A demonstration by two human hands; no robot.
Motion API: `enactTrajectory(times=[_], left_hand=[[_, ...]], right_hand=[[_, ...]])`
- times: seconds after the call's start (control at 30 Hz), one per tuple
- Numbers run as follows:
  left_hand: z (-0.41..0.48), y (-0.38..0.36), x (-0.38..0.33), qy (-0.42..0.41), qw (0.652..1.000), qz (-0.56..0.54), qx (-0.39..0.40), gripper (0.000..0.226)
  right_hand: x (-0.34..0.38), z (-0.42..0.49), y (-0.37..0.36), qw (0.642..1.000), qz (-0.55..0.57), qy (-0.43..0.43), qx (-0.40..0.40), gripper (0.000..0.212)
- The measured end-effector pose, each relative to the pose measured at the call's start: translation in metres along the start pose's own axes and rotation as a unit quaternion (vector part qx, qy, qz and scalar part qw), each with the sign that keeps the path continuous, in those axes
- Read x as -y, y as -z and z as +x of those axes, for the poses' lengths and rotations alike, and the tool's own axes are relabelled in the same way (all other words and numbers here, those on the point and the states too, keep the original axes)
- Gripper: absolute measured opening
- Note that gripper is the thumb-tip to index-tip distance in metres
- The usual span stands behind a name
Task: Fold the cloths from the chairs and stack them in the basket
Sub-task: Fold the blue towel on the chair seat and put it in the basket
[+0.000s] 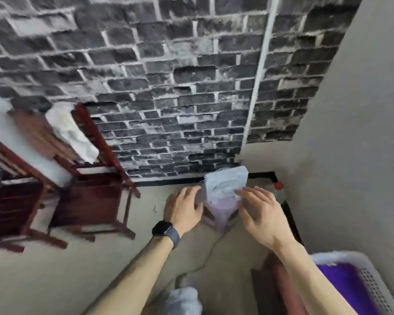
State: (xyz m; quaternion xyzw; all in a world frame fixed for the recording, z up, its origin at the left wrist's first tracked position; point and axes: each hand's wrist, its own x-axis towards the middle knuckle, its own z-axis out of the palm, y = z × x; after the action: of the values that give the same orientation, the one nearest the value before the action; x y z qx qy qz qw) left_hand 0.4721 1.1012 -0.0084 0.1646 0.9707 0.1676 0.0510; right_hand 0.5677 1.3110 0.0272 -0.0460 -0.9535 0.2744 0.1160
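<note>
Hands flank a folded white cloth. My left hand, a watch on its wrist, lies with straight fingers at the cloth's left edge. My right hand has its fingertips at the lower right corner. Neither grip is clamped on anything. The fingers of both are loose and apart, and blur keeps me from telling whether they actually touch the fabric.

The cloth sits on a small pale-purple stool on the floor, close to the brick wall. A small red object sits by the wall's base, just beyond the stool. At my lower right is the white basket, with purple showing inside. A bunched white cloth shows at the bottom edge, below my arms. Off to the left stand two dark red wooden chairs, and a draped white cloth hangs over a chair back.
</note>
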Motion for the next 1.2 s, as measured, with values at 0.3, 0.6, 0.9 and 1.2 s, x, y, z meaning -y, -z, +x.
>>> enactTrajectory(times=[0.3,0.6,0.9,1.2], left_hand=[[-0.065,0.115,0.191,0.198,0.966,-0.025,-0.164,0.044],[-0.133,0.215,0.389,0.311,0.921,-0.038,-0.231,0.047],[-0.159,0.285,0.526,0.365,0.895,-0.043,-0.255,0.046],[-0.130,0.336,0.655,0.411,0.868,-0.048,-0.275,0.042]], right_hand=[[0.199,0.090,-0.098,0.973,0.042,0.184,0.131,0.031],[0.400,0.126,-0.223,0.936,0.072,0.268,0.219,0.037],[0.538,0.166,-0.306,0.909,0.098,0.326,0.243,0.032],[0.644,0.237,-0.416,0.880,0.100,0.379,0.269,0.034]])
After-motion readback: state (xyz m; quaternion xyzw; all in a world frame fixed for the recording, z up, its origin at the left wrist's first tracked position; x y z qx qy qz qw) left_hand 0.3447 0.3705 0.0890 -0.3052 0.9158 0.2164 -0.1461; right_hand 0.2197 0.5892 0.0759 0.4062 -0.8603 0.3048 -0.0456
